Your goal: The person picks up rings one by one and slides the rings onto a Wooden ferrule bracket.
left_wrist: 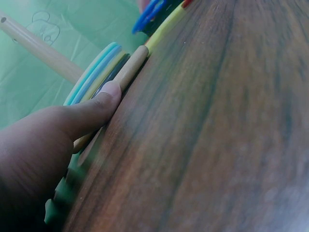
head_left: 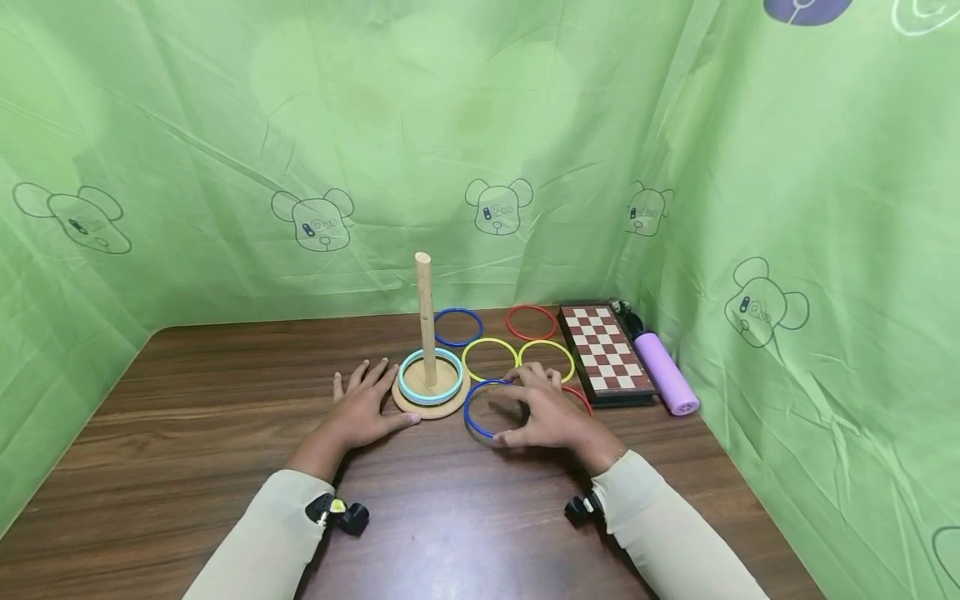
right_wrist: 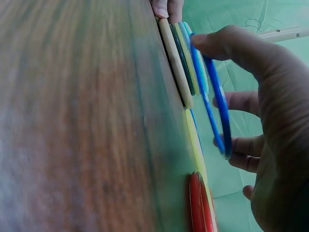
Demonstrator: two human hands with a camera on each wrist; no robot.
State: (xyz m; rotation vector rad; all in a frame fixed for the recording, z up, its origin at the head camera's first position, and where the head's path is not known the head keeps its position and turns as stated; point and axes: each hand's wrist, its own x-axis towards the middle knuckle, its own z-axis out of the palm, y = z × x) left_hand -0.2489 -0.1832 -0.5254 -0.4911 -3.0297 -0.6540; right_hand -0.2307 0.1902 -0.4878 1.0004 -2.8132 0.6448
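Observation:
A wooden peg [head_left: 425, 312] stands upright on a round wooden base [head_left: 430, 413]. Around its foot lies a stack of rings, light blue [head_left: 403, 384] on top, with yellow and dark ones beneath in the wrist views. My left hand [head_left: 362, 410] rests at the left of the base, fingers spread and mostly straight, its thumb [left_wrist: 108, 94] touching the base's rim. Right of the base, my right hand [head_left: 546, 412] pinches a blue ring [right_wrist: 223, 104] between thumb and fingers, tilted and raised off the table. Part of that ring is hidden behind the hand.
Behind the right hand lie yellow rings [head_left: 491, 339], another blue ring [head_left: 459, 345] and a red ring [head_left: 531, 306]. A further red ring [head_left: 587, 400] is partly covered by that hand. A checkered board [head_left: 607, 350] and a purple cylinder [head_left: 666, 375] lie at the right, near a green curtain.

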